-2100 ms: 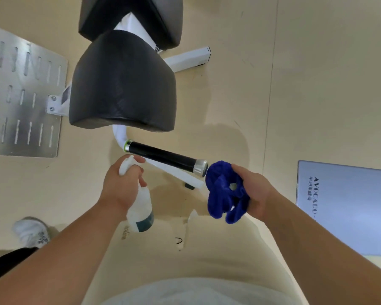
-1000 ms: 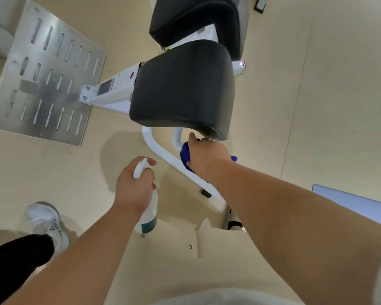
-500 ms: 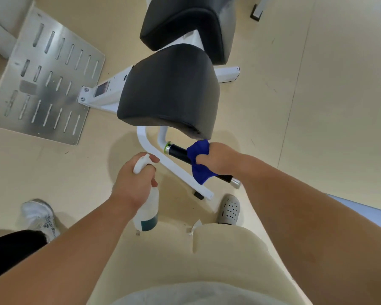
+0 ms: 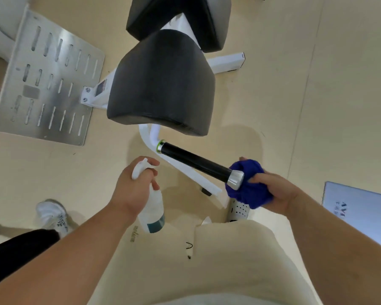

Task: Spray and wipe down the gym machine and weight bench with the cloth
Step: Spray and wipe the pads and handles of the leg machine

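A gym machine with a black padded seat [image 4: 161, 84] and a second black pad [image 4: 178, 16] behind it stands on a white frame [image 4: 185, 170]. A black handle grip [image 4: 194, 161] with a chrome end cap [image 4: 235, 179] sticks out toward me below the seat. My right hand [image 4: 273, 190] holds a bunched blue cloth [image 4: 249, 188] pressed against that end cap. My left hand [image 4: 132, 188] grips a white spray bottle [image 4: 152, 208], nozzle up, left of the handle.
A slotted metal footplate [image 4: 46, 84] lies on the beige floor at the left. A grey mat [image 4: 361, 214] sits at the right edge. Another person's white shoe [image 4: 53, 214] and black trouser leg are at lower left. My own perforated shoe [image 4: 240, 210] shows under the cloth.
My right hand slid the cloth outward along the black handle, from its middle to the chrome end. The left hand with the bottle stayed beside the frame. The view shifted slightly.
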